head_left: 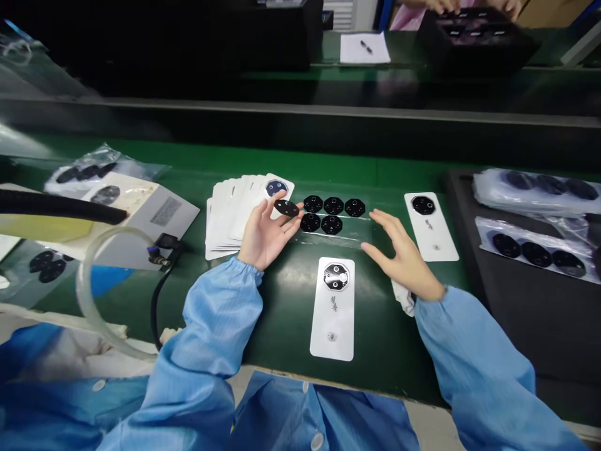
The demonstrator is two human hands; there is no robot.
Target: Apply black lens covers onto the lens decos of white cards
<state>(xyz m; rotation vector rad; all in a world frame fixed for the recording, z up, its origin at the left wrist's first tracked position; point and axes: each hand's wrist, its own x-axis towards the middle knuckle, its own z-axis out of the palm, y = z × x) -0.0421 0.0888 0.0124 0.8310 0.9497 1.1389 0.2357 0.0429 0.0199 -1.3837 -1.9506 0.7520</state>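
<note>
Pinched in my left hand (263, 241) is a black octagonal plate (286, 208) with small holes, tilted above the table. My right hand (407, 262) hovers with fingers apart and nothing in them; part of a crumpled white cloth (402, 297) shows beneath it. Between the hands, several black octagonal plates (333, 205) lie in two rows on a clear film (350, 239). Nearest my body lies a white phone-shaped card (332, 322) with a shiny black octagon near its top. A similar card (432, 228) is at the right. Behind my left hand, white cards (228, 216) are fanned in a pile.
At the left stand a white box-like device (166, 216), a clear hose (84, 282) and bagged black plates (87, 172). A black tray (507, 313) at the right carries plastic-wrapped plates (535, 254). Across the partition, another person's hands (444, 6) touch a black box (474, 44).
</note>
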